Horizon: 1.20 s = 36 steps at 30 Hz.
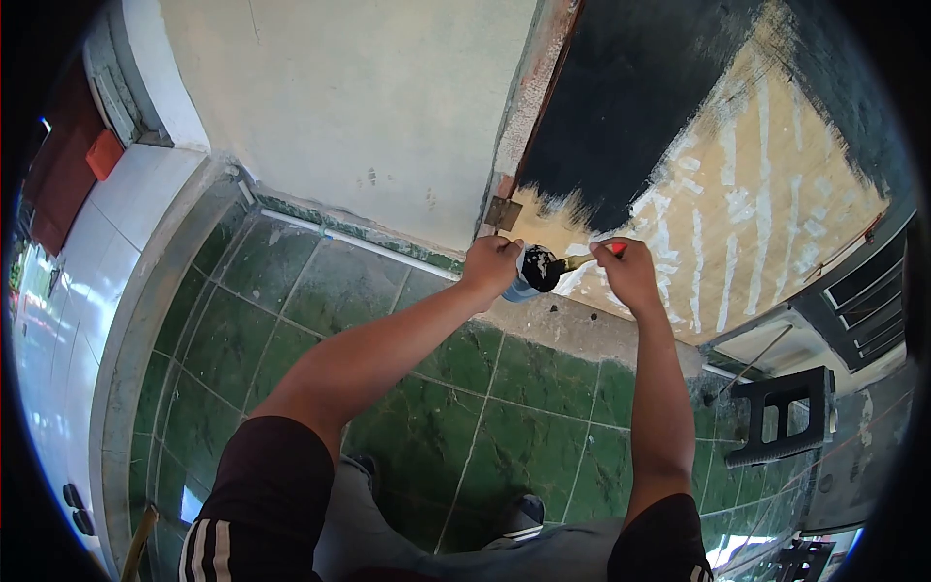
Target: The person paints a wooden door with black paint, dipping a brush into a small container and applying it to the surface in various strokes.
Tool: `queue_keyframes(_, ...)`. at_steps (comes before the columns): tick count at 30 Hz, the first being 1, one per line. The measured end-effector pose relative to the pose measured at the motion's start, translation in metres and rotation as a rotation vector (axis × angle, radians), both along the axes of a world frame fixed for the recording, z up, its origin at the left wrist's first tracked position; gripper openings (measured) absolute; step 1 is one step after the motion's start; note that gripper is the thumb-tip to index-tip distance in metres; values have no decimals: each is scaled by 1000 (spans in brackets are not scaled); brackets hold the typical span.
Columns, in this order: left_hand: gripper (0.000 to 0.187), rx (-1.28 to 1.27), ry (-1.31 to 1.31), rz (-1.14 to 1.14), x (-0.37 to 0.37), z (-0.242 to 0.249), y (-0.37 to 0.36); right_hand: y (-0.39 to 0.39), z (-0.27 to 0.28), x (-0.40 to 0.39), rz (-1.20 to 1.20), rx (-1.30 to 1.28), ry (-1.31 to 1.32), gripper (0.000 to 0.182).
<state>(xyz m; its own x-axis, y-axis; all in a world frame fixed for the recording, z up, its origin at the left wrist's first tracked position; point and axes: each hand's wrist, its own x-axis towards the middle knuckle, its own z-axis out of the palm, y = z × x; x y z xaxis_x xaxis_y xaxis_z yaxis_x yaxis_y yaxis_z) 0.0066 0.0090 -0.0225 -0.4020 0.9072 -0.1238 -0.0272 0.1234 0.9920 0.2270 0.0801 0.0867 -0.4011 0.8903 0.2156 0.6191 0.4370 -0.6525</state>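
Paintbrush (579,262): red on the handle, a yellowish band further down, and a dark bristle end; it lies slantwise, with the handle to the right and the bristle end to the left.
Place of the paintbrush: between the two hands, its bristle end at the mouth of the paint container (540,269); how deep it reaches cannot be told.
Paint container: black, glossy stuff at the mouth, pale specks inside, a bluish side below; held tilted, mouth toward the right.
Right hand (630,270): closed around the handle of the paintbrush, thumb and fingers pinched near its red part; forearm reaching far from the near right.
Left hand (492,266): curled closed on the left side of the paint container; forearm slanting from near left toward the middle.
Panel (722,228): far right, beyond the hands, tan with whitish strokes and broad black areas with ragged edges.
Hinge (502,213): at the panel's left edge, just beyond the left hand.
Wall (339,116): pale, far left of the panel.
Floor (427,398): green tiles under the arms.
Stool (786,417): dark, on the right.
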Motion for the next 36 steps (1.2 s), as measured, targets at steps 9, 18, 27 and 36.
queue_keyframes(9,32,14,8,15,3,-1,0,3,-8,-3,-17,-5,6,32)
queue_keyframes(18,33,-12,2,46,-1,2,0,-3,19,6,-59,18,48,31)
queue_keyframes(27,33,-18,-37,39,-10,0,4,-24,10,-2,439,45,-155,21)
queue_keyframes(36,35,47,-84,152,-16,-5,8,-25,39,16,433,30,-206,24)
